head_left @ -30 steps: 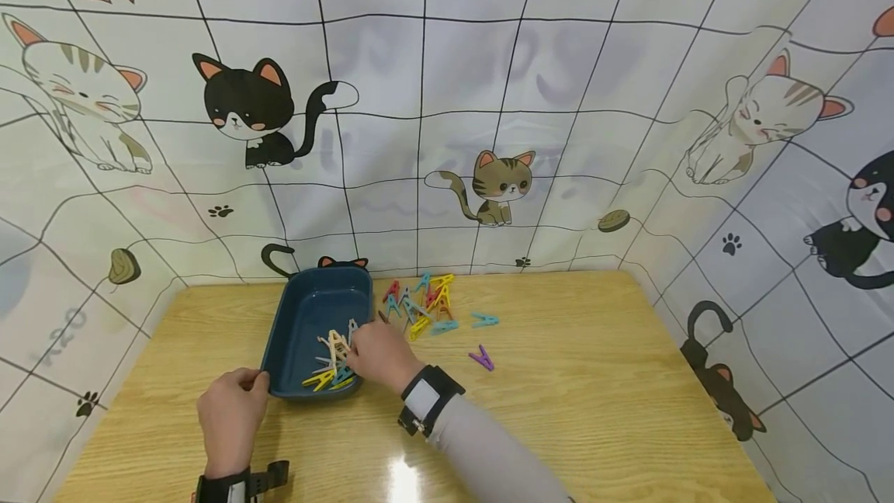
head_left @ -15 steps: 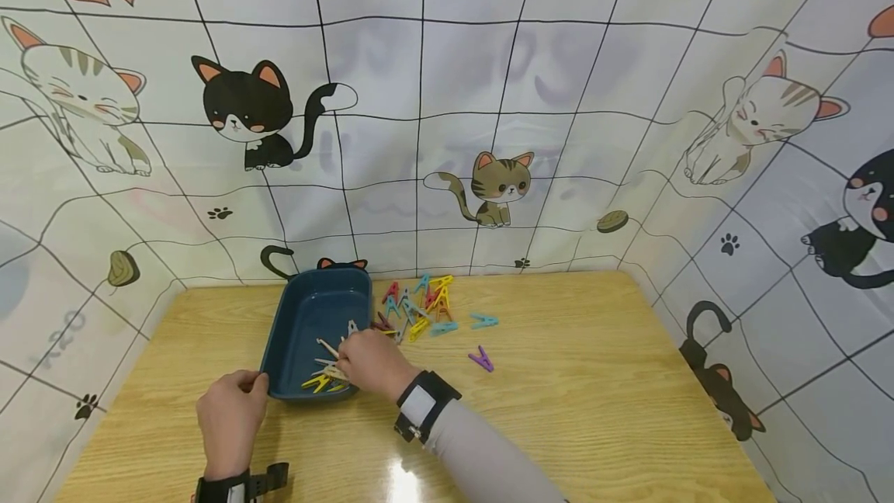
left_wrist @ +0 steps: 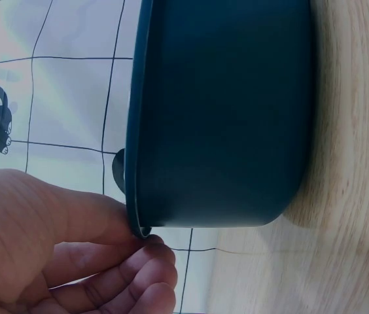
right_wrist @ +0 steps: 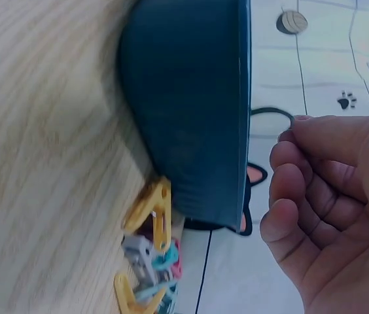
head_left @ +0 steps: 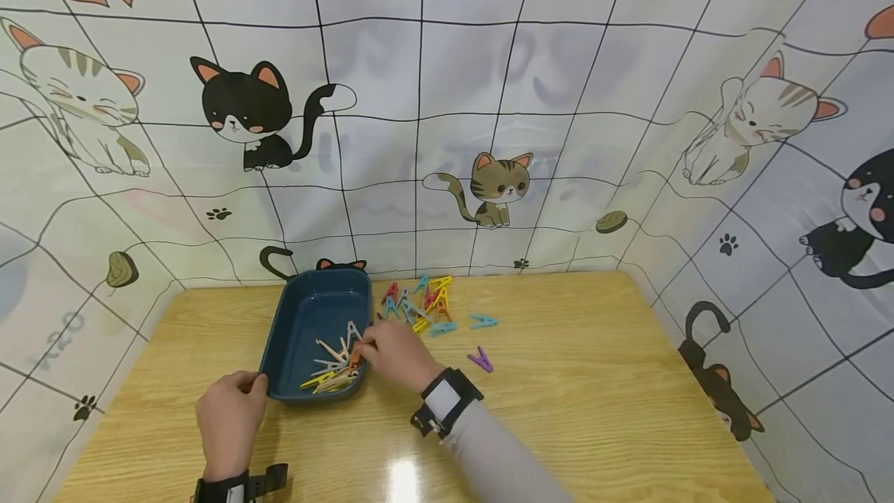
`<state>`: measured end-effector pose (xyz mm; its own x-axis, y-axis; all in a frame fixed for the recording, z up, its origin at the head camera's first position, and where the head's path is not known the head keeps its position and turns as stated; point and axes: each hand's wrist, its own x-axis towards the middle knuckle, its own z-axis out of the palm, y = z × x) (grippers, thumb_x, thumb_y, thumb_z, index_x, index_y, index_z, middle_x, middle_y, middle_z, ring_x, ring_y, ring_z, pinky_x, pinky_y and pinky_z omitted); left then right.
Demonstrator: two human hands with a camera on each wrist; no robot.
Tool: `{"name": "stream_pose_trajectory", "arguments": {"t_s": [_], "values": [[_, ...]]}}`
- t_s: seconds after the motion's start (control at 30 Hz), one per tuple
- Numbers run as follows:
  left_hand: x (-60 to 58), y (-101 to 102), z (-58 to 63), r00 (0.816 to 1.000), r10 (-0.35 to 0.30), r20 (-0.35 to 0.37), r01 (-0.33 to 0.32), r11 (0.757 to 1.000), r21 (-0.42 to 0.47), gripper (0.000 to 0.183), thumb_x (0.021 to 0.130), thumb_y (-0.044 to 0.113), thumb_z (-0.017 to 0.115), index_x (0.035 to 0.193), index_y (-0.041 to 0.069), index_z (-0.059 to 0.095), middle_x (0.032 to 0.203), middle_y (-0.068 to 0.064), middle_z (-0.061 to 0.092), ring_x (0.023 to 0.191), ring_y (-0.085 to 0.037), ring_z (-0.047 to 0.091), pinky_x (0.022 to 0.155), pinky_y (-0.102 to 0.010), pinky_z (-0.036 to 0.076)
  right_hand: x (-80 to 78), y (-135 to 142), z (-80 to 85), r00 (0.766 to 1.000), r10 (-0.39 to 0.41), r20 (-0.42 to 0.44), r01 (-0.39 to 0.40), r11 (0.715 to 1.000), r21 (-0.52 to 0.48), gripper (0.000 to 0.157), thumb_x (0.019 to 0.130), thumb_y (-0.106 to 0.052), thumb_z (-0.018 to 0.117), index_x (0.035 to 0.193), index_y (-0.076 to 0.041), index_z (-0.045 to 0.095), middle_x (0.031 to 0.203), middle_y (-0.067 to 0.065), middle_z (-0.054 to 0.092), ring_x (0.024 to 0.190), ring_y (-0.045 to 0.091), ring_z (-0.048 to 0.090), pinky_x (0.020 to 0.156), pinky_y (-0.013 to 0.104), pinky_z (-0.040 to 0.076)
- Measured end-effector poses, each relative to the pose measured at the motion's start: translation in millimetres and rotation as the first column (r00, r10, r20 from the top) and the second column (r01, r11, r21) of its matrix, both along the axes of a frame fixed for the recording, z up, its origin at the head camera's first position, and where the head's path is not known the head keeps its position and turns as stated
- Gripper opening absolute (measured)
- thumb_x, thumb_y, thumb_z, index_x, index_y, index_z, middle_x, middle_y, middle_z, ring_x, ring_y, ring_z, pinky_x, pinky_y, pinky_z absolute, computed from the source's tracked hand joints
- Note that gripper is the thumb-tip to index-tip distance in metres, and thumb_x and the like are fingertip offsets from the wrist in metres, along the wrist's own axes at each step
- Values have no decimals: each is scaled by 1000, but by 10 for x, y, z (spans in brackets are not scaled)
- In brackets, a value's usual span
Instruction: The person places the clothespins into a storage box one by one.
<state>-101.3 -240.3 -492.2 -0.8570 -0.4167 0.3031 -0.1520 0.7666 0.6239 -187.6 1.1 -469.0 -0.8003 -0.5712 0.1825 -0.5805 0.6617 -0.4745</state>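
A dark blue plastic basin (head_left: 293, 309) stands on the table, with several clothespins (head_left: 335, 367) in cream, yellow and grey at its near end. My left hand (head_left: 233, 419) pinches its near left corner by the rim; the left wrist view shows thumb and fingers (left_wrist: 153, 261) on the lip. Over the right rim, my right hand (head_left: 401, 355) hovers with loosely bent fingers. In the right wrist view nothing shows between that hand's fingertips (right_wrist: 286, 180). An orange clothespin (head_left: 355, 355) lies in the basin right by them in the head view.
Right of the basin lies a pile of clothespins (head_left: 412, 303) in red, yellow, blue and grey. A light blue clothespin (head_left: 483, 320) and a purple one (head_left: 481, 359) lie apart, farther right. Behind the wooden table (head_left: 594, 386) hangs a cat-print sheet (head_left: 391, 138).
My right hand dipped into the basin's near end, then drew back right to its rim. An orange clothespin now shows by the fingertips. My left hand stays on the corner.
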Motion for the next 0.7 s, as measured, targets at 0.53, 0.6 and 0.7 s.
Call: {"name": "stream_pose_trajectory", "arguments": {"t_s": [0.53, 0.6, 0.7], "values": [[-1, -12, -1, 1000, -9, 7, 9, 1000, -7, 15, 89, 0, 70, 88, -14, 75, 72, -25, 70, 55, -34, 63, 53, -44, 46, -174, 365, -151, 989, -113, 98, 127, 980, -151, 22, 101, -15, 68, 84, -3, 76, 73, 1, 63, 58, 4, 43, 56, 20, 33], [-1, -12, 1, 1000, -10, 5, 10, 1000, -9, 15, 89, 0, 70, 88, -14, 75, 71, -25, 70, 54, -34, 63, 53, -44, 46, -195, 395, -184, 988, -116, 99, 131, 977, -165, 18, 100, -14, 68, 90, -4, 79, 79, 2, 69, 59, 3, 45, 56, 20, 35], [-5, -11, 4, 1000, -5, 6, 5, 1000, -8, 15, 89, 0, 70, 88, -14, 75, 71, -24, 70, 55, -33, 63, 53, -44, 46, -216, 429, -221, 987, -120, 106, 138, 974, -181, 20, 101, -13, 66, 86, -5, 78, 75, 1, 68, 57, 3, 45, 56, 20, 35]]}}
